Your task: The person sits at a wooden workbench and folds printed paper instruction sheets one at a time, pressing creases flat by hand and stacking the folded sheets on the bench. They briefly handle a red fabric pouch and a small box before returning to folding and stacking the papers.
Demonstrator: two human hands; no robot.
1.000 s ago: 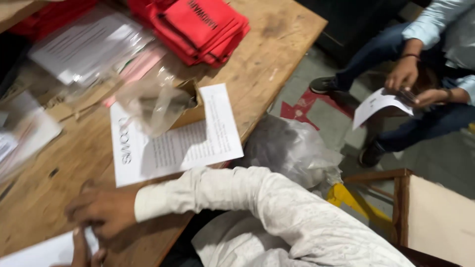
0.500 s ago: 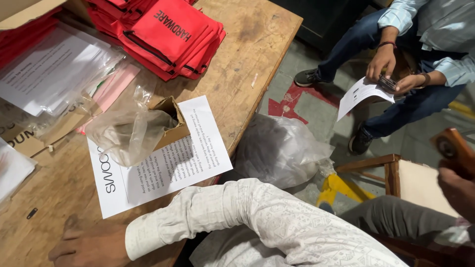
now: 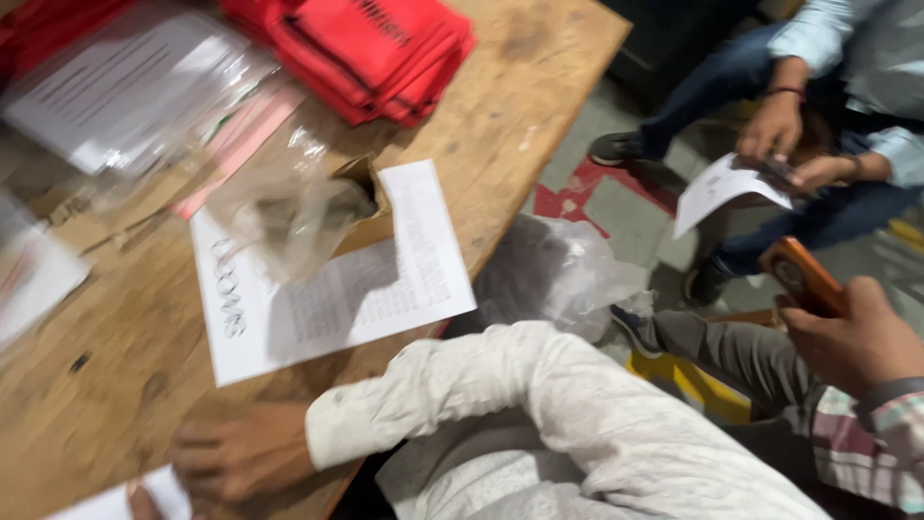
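My right hand (image 3: 241, 453) lies flat on the wooden table (image 3: 539, 106) at the bottom left, fingers pointing left, white sleeve (image 3: 500, 395) stretched across the lower frame. It holds nothing. Just below it, a small part of my left hand (image 3: 142, 499) shows at the frame edge, touching a white paper (image 3: 115, 503); its grip is hidden. A large printed sheet (image 3: 385, 289) lies just beyond my right hand. On it rests a small open cardboard box (image 3: 371, 188) with a clear plastic bag (image 3: 279, 221) spilling out.
A stack of red fabric items (image 3: 366, 48) and bagged papers (image 3: 125, 87) sit at the table's far side. A crumpled plastic bag (image 3: 558, 270) lies on the floor. A person's hand (image 3: 857, 337) holds an orange phone (image 3: 804, 279). Another seated person holds a paper (image 3: 722, 188).
The view has swung and blurred. My right hand stays pressed on the table. At the right, the person's hand with the orange phone has come further into view.
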